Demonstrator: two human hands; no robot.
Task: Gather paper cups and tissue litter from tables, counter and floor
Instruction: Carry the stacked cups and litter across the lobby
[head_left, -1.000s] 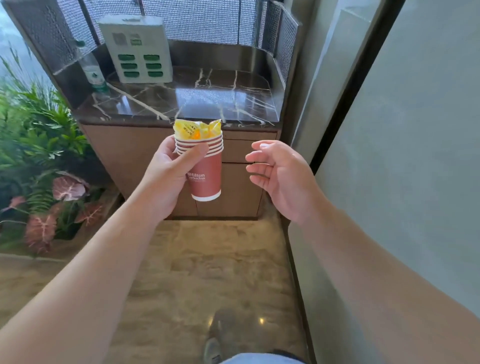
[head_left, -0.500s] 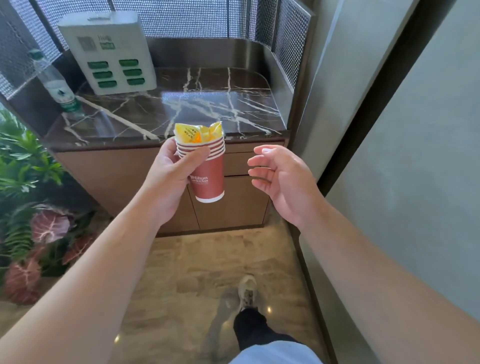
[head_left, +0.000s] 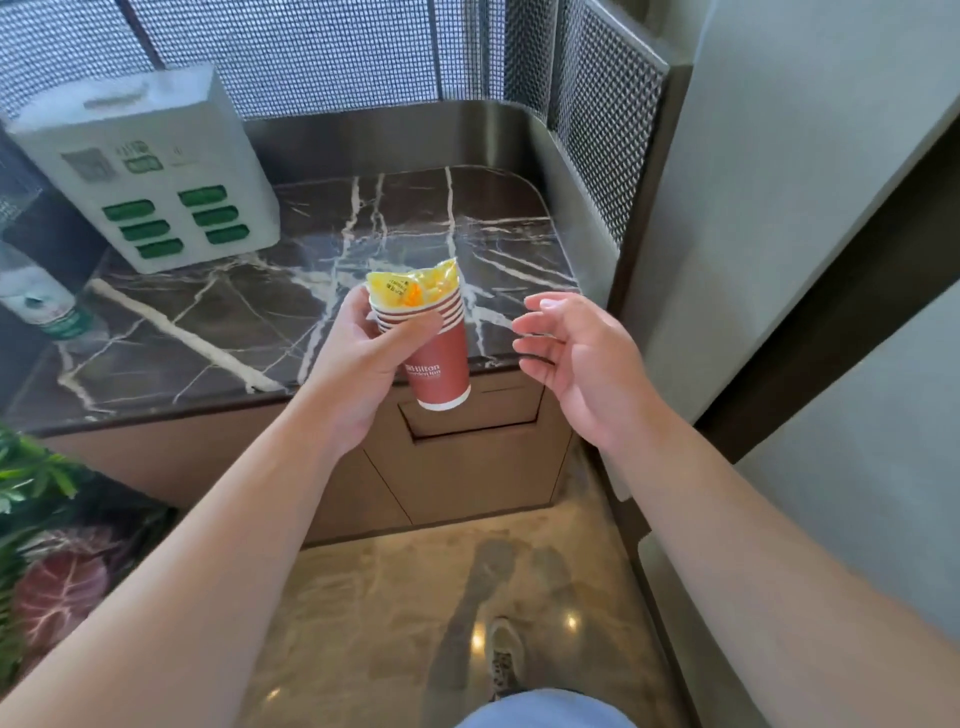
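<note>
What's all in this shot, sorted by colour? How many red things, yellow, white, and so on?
Red: 1, the stack of paper cups gripped by the left hand; how many cups are nested I cannot tell exactly.
Yellow: 1, the crumpled wrapper in the top cup.
White with green: 2, the charging box and the plastic bottle on the counter.
Total: 4

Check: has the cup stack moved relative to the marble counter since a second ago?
Yes. The cup stack in the left hand has come forward over the counter's front edge; earlier it hung before the cabinet front.
</note>
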